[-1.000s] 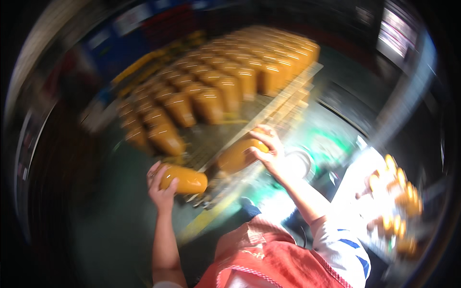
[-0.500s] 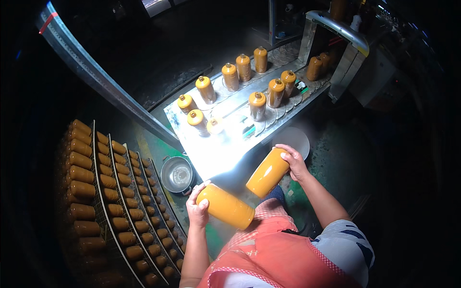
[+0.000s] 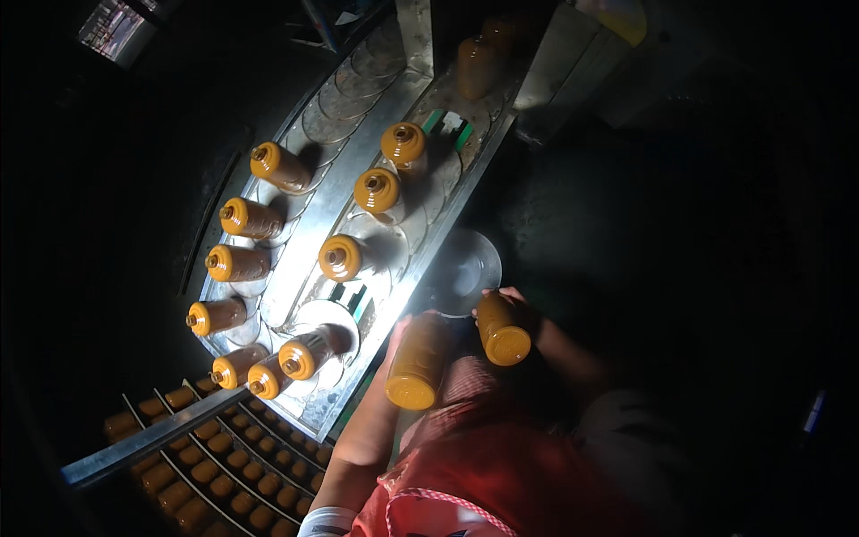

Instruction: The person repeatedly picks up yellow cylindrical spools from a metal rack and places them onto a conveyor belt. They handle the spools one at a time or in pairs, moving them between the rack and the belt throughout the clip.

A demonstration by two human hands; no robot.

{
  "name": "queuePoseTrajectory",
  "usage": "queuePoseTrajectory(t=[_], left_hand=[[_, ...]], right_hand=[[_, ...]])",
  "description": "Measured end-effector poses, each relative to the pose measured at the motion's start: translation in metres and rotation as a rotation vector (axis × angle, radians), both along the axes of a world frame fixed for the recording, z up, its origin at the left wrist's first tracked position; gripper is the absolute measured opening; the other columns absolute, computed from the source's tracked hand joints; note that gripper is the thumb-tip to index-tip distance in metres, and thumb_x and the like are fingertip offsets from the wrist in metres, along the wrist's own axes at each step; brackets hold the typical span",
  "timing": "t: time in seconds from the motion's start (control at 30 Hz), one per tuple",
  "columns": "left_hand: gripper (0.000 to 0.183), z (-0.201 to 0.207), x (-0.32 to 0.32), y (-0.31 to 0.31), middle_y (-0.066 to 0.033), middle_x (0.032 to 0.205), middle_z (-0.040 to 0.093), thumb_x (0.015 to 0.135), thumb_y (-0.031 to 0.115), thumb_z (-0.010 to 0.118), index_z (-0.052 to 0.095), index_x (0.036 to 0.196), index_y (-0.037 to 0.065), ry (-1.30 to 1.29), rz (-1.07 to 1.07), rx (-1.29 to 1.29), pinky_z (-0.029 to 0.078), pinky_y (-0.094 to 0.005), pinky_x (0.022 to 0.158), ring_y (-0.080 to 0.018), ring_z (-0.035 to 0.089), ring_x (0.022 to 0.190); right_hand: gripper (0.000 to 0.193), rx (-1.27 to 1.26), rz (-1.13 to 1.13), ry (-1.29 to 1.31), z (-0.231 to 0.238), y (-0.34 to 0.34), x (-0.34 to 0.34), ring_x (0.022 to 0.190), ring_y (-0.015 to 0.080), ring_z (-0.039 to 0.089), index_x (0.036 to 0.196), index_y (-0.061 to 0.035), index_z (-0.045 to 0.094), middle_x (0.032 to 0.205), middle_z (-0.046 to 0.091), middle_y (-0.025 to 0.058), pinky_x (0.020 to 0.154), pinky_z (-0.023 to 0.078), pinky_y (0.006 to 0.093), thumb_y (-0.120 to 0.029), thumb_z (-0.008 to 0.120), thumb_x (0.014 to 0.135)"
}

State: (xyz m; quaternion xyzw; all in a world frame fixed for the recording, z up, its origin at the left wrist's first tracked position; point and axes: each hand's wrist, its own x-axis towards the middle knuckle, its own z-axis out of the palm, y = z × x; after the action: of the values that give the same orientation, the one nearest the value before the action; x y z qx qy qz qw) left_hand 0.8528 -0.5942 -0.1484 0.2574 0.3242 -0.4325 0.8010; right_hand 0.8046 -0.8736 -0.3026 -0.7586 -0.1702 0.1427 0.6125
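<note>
In my left hand is a glossy ochre-glazed bottle, its round base toward me. The bottle hides most of that hand's fingers. My right hand grips a second ochre bottle by its far end, its base likewise turned toward me. Both bottles are tilted, a small gap apart, over my lap. Their necks are out of sight. Just beyond them lies a wide pale basin, partly covered by the left bottle and the conveyor edge.
A metal conveyor with round plates carries several upright ochre bottles. Its far end passes under a metal housing. At lower left, racks hold rows of ochre bottles, and a metal bar crosses in front of them.
My view has swung, so the conveyor appears turned and nearer. Both held bottles have tipped, bringing their bases toward me, and now sit closer together. The grey pot has left the view.
</note>
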Motion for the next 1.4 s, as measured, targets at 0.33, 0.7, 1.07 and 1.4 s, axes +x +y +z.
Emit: queuePoseTrajectory(t=[0.33, 0.7, 1.07, 1.4], left_hand=[[0.052, 0.022, 0.053, 0.025, -0.0177, 0.119, 0.061, 0.102, 0.053, 0.036, 0.057, 0.129, 0.013, -0.204, -0.257, 0.011, 0.057, -0.0469, 0.075, -0.0380, 0.062, 0.096], [0.053, 0.023, 0.127, -0.002, -0.0297, 0.138, 0.051, 0.102, 0.051, 0.041, 0.053, 0.139, 0.015, 0.260, -0.420, -0.736, 0.053, -0.0700, 0.084, -0.0567, 0.053, 0.117], [0.044, 0.111, 0.260, 0.089, -0.0215, 0.134, 0.055, 0.095, 0.041, 0.059, 0.063, 0.130, 0.015, -0.825, -0.283, 0.394, 0.050, -0.0501, 0.096, -0.0407, 0.056, 0.119], [0.033, 0.115, 0.382, 0.130, -0.0139, 0.132, 0.057, 0.079, 0.025, 0.080, 0.077, 0.110, 0.014, -1.704, 0.116, 1.626, 0.044, -0.0412, 0.105, -0.0321, 0.054, 0.118]], right_hand=[[0.051, 1.974, 0.260, 0.864, 0.076, 0.064, 0.029, 0.132, 0.0437, 0.051, 0.144, -0.0095, 0.051, 0.147, 0.048, 0.0235, 0.108, 0.045, 0.0523, -0.040, 0.033, 0.108], [0.028, 1.470, -0.649, 0.823, 0.178, 0.031, 0.027, 0.086, 0.0328, 0.073, 0.098, 0.0027, 0.070, 0.098, 0.073, 0.0202, 0.073, 0.061, 0.0414, -0.025, 0.069, 0.095], [0.034, 0.792, -0.775, 0.171, 0.117, 0.024, 0.032, 0.091, 0.0301, 0.067, 0.109, -0.0070, 0.067, 0.107, 0.066, 0.0176, 0.076, 0.058, 0.0471, -0.038, 0.059, 0.097], [0.046, 1.395, -0.653, 0.230, 0.223, -0.053, 0.034, 0.114, 0.0395, 0.060, 0.136, -0.0166, 0.051, 0.127, 0.056, 0.0219, 0.084, 0.059, 0.0569, -0.047, 0.041, 0.102]])
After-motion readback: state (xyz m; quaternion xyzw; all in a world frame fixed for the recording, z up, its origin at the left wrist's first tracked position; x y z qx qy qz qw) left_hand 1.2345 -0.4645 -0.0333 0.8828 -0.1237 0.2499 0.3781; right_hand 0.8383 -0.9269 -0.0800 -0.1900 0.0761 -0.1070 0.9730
